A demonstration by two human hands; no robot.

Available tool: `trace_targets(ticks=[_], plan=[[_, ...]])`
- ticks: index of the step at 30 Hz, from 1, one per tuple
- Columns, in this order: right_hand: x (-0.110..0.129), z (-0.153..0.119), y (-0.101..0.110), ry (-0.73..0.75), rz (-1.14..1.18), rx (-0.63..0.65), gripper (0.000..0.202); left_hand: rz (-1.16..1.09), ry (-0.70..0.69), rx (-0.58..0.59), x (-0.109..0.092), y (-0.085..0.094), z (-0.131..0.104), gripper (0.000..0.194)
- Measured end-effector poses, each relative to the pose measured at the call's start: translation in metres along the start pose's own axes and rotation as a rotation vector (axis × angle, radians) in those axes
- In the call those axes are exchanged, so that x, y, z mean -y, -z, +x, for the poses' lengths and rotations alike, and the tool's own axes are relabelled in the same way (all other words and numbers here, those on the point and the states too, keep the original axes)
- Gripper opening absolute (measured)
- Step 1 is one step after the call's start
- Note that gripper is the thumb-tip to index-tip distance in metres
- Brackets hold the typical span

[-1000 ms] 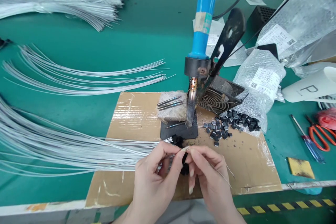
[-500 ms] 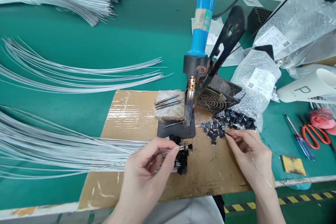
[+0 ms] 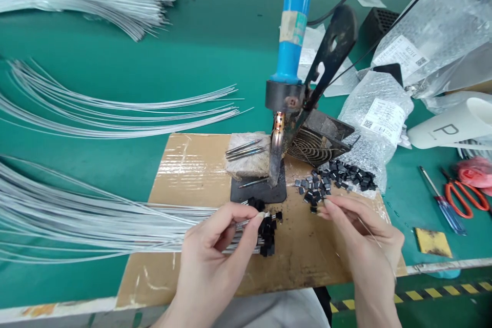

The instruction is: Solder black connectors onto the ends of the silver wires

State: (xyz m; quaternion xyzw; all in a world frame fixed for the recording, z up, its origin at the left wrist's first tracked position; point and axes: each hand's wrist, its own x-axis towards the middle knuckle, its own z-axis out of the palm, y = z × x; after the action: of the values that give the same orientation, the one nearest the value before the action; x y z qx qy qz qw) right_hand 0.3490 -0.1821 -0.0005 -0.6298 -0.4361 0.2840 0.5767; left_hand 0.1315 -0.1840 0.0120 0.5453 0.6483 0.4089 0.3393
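Observation:
My left hand (image 3: pixel 219 251) is closed in a pinch over the white wires (image 3: pixel 154 225), its thumb and forefinger on a wire close to the black connector ends (image 3: pixel 268 236). What lies right at those fingertips is partly hidden. My right hand (image 3: pixel 367 236) is closed too, thumb and forefinger together at the near edge of a heap of small black connectors (image 3: pixel 319 187). A thin solder wire (image 3: pixel 371 233) runs out of this hand across its back. Whether a connector is also in the fingertips I cannot make out.
A blue-handled soldering iron (image 3: pixel 295 25) stands in a black bracket (image 3: pixel 332 54), tip down over a dark pad (image 3: pixel 279 192). Behind are a small fan (image 3: pixel 315 143) and spare tips on a pale block (image 3: pixel 246 164). Scissors (image 3: pixel 459 200) and a screwdriver (image 3: pixel 442 207) lie right.
My right hand has turned and shifted slightly left and toward me, away from the connector heap. My left hand stays almost still. The view has shifted slightly.

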Motion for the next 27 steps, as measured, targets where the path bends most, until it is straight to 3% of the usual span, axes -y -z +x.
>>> trace_targets(ticks=[5,11,18,27], plan=[[0.019,-0.012,-0.03,-0.156,0.228,0.207,0.018,0.008,0.066,0.004,-0.002,0.002,0.001,0.018],[0.021,-0.024,-0.054,-0.323,0.422,0.266,0.006,-0.118,0.141,0.077,-0.014,0.007,0.004,0.015],[0.02,-0.028,-0.058,-0.373,0.466,0.316,0.005,-0.255,0.085,0.183,-0.014,0.009,0.014,0.014],[0.02,-0.03,-0.058,-0.353,0.443,0.315,0.005,-0.247,0.088,0.186,-0.02,0.009,0.015,0.018]])
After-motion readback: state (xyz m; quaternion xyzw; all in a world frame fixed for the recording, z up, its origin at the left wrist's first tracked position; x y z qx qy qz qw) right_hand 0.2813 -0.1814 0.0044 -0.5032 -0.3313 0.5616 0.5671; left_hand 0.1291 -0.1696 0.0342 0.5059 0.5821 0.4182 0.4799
